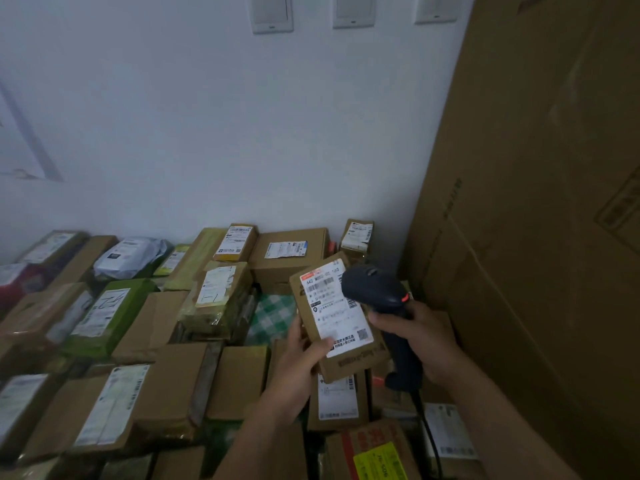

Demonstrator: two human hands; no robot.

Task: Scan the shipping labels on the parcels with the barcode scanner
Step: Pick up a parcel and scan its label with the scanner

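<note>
The small parcel [349, 362] is plain brown cardboard. Its label [341, 317] is white with black bars and print and a red-orange strip along the top edge. The scanner [375, 287] is black with one orange-red mark near its neck. A cloth [272, 317] is checked green and white. Most boxes [239, 379] around are brown with white labels. One packet [114, 317] is leaf green, a bag [131, 254] is pale grey-white, and a bundle [12, 282] at the left edge is dark red. A sticker [379, 462] is bright yellow with black print, beside red lettering. The wall [207, 133] is white, the tall carton [536, 202] brown.
</note>
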